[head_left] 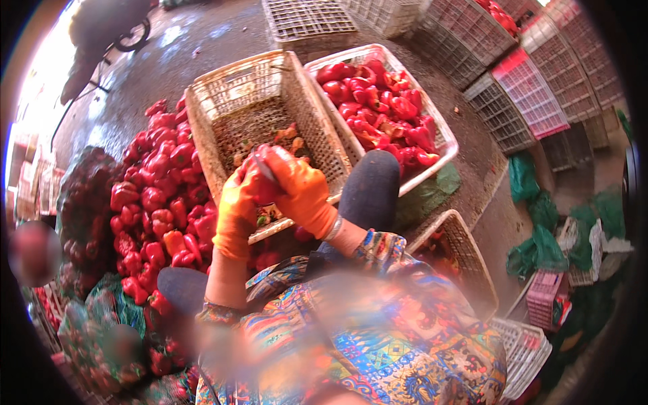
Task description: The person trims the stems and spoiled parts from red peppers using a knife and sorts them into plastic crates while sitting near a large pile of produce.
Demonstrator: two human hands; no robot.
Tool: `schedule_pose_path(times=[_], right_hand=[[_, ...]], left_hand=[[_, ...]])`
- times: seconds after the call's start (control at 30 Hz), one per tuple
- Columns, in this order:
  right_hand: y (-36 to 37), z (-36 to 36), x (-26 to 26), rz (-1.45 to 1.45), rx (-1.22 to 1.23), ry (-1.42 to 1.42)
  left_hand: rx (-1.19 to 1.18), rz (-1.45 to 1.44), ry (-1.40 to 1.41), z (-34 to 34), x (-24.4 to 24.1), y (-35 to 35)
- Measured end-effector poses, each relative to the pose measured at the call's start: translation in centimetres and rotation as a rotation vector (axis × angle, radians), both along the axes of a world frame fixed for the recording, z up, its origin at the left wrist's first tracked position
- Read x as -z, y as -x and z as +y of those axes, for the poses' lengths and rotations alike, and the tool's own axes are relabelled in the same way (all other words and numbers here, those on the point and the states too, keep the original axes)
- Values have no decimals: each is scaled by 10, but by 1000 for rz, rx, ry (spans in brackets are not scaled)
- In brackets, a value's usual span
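Both my hands wear orange gloves and meet over the near part of a dirty white plastic crate (319, 157). My left hand (237, 210) grips a red bell pepper (267, 191) from the side. Against the pepper, my right hand (304, 187) is closed on a small knife (264, 168); its blade shows between the hands and its handle is hidden in the glove. Pepper scraps (287, 134) lie in the crate below. To the right, a second white crate (448, 144) is filled with cut red peppers (374, 106).
A large heap of whole red peppers (162, 177) lies left of the crates, beside stuffed green mesh sacks (86, 217). Stacked crates (498, 106) stand at the right. Another crate (473, 268) is close by my right side. Green bags (539, 248) lie on the floor farther right.
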State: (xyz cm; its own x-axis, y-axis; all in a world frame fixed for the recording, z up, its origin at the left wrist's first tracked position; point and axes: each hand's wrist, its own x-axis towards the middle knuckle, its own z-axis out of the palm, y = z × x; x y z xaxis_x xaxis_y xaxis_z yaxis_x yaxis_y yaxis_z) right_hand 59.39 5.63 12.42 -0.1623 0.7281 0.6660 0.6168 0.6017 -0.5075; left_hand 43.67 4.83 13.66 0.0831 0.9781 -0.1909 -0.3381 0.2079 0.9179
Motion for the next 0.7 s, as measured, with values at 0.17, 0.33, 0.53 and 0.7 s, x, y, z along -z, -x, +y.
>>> schedule_pose_path(times=[0.17,0.33,0.53,0.7], right_hand=[[-4,-4,-5,-155,-3,107],[-19,7,-23,-4,-124,392],[-42,30,-21,152,-164,413],[-59,50,-31,421,-275,687]], left_hand=[[-18,-108,45,10,34,4],[-45,-181,156,14,51,0],[50,-74,-134,24,32,-28],[40,-282,61,35,27,-41]])
